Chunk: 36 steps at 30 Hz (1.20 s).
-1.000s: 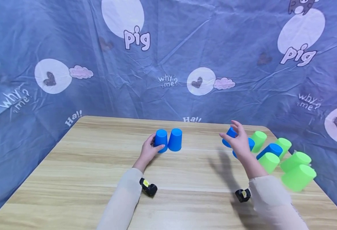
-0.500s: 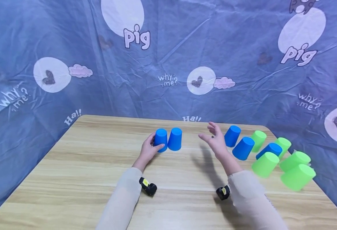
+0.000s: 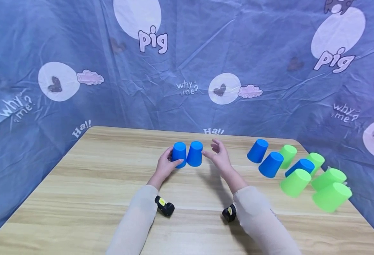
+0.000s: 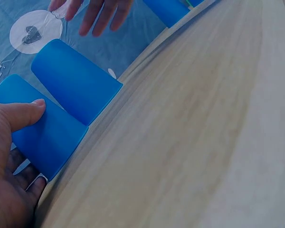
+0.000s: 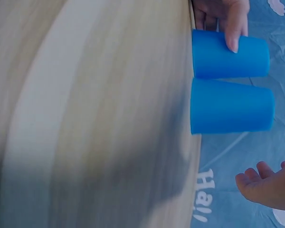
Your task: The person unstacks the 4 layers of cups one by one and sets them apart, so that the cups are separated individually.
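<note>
Two blue cups stand upside down side by side near the middle of the table. My left hand [image 3: 165,166] grips the left blue cup [image 3: 179,152], thumb across its front and fingers round its far side, as the left wrist view shows. The right blue cup [image 3: 194,154] stands close against it, its base end up, with no hand on it. Just right of that cup is my right hand [image 3: 219,157], raised with fingers parted and loosely bent. A gap between this hand [image 5: 268,187] and the cup [image 5: 232,107] shows in the right wrist view.
Further right on the wooden table [image 3: 110,212] stand more upturned cups, among them a blue cup [image 3: 257,151], another blue cup [image 3: 271,165] and several green ones, such as the front green cup [image 3: 331,197]. A printed blue cloth [image 3: 161,109] hangs behind the table.
My right hand has moved left, from beside the blue cups at the right to beside the middle pair. My left hand has kept its grip on the left cup, which has stayed in place.
</note>
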### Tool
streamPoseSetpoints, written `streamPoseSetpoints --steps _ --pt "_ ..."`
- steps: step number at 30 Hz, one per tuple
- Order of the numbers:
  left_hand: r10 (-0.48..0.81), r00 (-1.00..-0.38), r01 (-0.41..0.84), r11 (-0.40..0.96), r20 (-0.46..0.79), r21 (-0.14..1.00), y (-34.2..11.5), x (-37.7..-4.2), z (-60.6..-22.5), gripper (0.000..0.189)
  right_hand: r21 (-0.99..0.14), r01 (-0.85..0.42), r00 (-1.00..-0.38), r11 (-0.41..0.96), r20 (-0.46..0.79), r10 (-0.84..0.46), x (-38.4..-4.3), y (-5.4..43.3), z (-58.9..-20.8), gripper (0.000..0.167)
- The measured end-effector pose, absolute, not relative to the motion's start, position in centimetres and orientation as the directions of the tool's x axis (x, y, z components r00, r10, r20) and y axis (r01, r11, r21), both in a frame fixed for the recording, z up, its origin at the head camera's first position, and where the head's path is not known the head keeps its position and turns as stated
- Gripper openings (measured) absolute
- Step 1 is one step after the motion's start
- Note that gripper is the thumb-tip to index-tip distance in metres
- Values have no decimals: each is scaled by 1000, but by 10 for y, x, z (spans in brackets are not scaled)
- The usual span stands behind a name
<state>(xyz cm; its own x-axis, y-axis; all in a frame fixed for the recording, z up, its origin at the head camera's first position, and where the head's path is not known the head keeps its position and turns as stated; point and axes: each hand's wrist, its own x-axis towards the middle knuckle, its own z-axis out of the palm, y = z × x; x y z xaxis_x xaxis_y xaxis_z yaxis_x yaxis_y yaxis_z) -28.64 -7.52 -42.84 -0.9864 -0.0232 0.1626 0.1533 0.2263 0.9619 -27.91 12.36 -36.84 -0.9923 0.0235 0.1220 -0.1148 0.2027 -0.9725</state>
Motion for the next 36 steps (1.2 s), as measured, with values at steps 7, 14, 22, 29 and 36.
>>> streamPoseSetpoints --steps 7,14,22,29,36 --pt "-20 -988 145 224 153 964 -75 -287 -428 61 -977 -103 -994 187 109 26 -278 109 -372 66" --pt "-17 -986 155 229 163 961 -75 -288 -427 61 -983 -33 -999 181 39 31 -287 98 -380 63" --pt "-15 -985 163 234 171 959 -75 -287 -427 61 -982 -29 -997 187 42 64 -290 84 -385 57" --pt "-18 -983 174 233 183 957 -75 -288 -428 61 -976 0 -993 216 25 114 -299 80 -397 52" --pt "-22 -986 156 248 166 956 -75 -290 -431 63 -980 6 -991 197 20 133 -298 81 -395 49"
